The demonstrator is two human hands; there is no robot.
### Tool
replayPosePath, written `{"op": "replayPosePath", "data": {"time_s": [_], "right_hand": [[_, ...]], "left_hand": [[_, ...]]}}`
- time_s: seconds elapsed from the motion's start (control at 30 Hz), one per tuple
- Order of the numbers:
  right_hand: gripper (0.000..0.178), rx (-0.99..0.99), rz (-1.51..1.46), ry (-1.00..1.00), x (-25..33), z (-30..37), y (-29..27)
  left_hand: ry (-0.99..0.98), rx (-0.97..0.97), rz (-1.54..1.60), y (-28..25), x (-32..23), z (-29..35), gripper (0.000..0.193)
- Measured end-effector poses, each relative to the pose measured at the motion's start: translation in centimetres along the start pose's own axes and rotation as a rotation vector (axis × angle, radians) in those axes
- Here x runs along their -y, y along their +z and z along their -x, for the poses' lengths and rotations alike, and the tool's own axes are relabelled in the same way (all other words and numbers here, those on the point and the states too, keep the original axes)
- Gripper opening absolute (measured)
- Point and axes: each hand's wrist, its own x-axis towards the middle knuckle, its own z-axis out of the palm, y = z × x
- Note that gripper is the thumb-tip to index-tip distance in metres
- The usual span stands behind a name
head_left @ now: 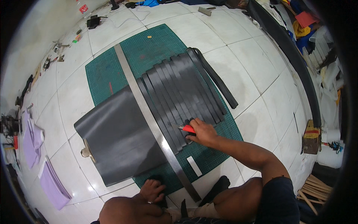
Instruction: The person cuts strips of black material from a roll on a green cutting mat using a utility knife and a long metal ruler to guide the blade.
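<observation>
My right hand [201,132] grips a red-handled utility knife [186,128] over the near ends of several cut black strips [182,89] lying side by side on a green cutting mat [153,46]. A long steel ruler [149,115] runs diagonally across the mat, between the strips and a large dark grey sheet [115,132]. My left hand [152,190] rests with bent fingers on the near edge of the mat, close to the ruler's lower end, and holds nothing.
A small pale bar [194,166] lies on the mat near the ruler. Purple sheets [52,183] sit at the left. A long black roll [294,56] runs along the right. Tools and clutter line the tiled floor's far and left edges; a wooden box [311,136] stands at the right.
</observation>
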Motion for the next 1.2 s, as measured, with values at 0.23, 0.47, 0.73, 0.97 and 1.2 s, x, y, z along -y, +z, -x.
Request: {"op": "replayPosePath", "data": {"time_s": [0.23, 0.47, 0.73, 0.97, 1.2], "right_hand": [[0.05, 0.17, -0.017, 0.003, 3.5, -0.9, -0.6], [0.049, 0.138, -0.016, -0.036, 3.6, -0.8, 0.5], [0.051, 0.202, -0.008, -0.019, 5.5, -1.3, 0.2], [0.05, 0.246, -0.123, -0.083, 6.4, -0.9, -0.1], [0.045, 0.195, -0.322, 0.037, 8.0, 3.4, -7.7]], "left_hand": [[-0.001, 0.005, 0.012, 0.3, 0.6, 0.5, 0.04], [0.014, -0.038, 0.003, 0.8, 0.7, 0.6, 0.04], [0.0, -0.051, 0.079, 0.8, 0.7, 0.8, 0.042], [-0.026, -0.012, 0.096, 0.8, 0.8, 0.6, 0.041], [-0.262, -0.243, 0.232, -2.0, 3.2, -3.1, 0.036]]}}
